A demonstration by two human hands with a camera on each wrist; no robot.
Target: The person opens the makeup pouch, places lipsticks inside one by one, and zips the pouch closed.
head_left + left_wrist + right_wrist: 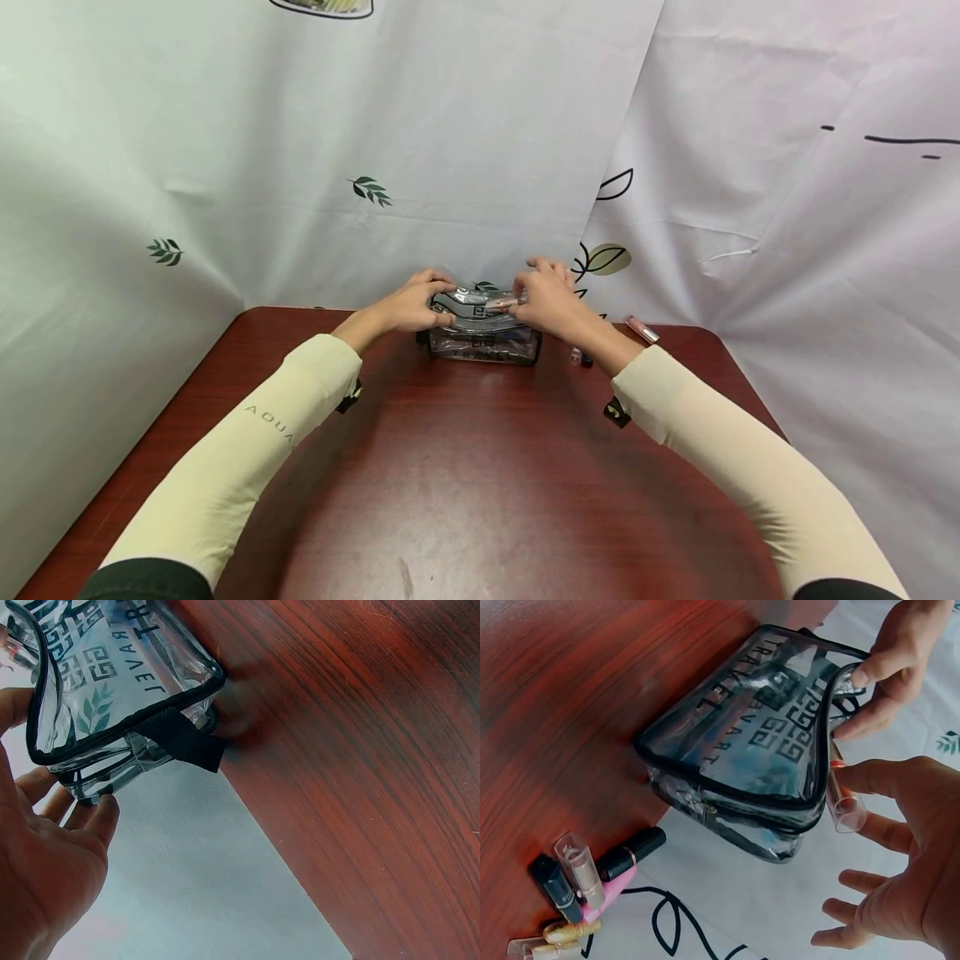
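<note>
A clear bag point(483, 348) with black trim and dark lettering is stood on the far part of the bench point(480, 475), between the two grips. Its upper rim is pinched by the left grip point(411, 304), between thumb and fingers. A clear tube point(847, 814) is pinched by the right grip point(546, 293) at the bag's mouth, the remaining fingers being held apart from it; how far the tube is inside cannot be told.

The bench is surfaced in glossy dark red-brown wood grain. Its sheen is spread across the part nearer the person than both grips, where a small pale mark point(406, 578) is also seen. Below and to the right of the right grip, a black tube point(634, 853) is laid among other cosmetics point(570, 889); farther right, a pink-and-silver tube point(642, 330) is set near the far edge.

Beyond both grips, the bench is backed by creased white cloth point(487, 108), by which its left and right sides are flanked as well. Leaf sprigs point(371, 191) are printed above and left of the left grip, an olive leaf point(609, 259) right of the right grip, and black strokes point(911, 140) much farther right.
</note>
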